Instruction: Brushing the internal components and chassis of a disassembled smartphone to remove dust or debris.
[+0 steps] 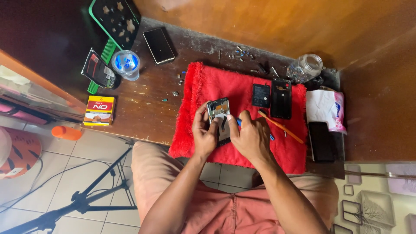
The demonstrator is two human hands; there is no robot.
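You hold the opened phone frame with its bare circuit board (218,113) over the middle of the shaggy red cloth mat (195,130). Your left hand (203,132) grips its left edge with thumb and fingers. Your right hand (250,135) is curled around a slim blue-handled tool (238,122), tip down against the board.

The tool could slip off and scratch the board or tear a thin cable, I judge, since the frame rests only in your fingers. Any screw that drops would likely vanish in the mat's pile.

Right of the frame, on the mat, lie a flat black battery (261,95), a black back cover (281,99) and an orange stick (281,127); a sweeping elbow could knock them. Left of the mat, tiny loose parts (175,92) sit scattered on the brown wooden table (143,108), easy to brush off.
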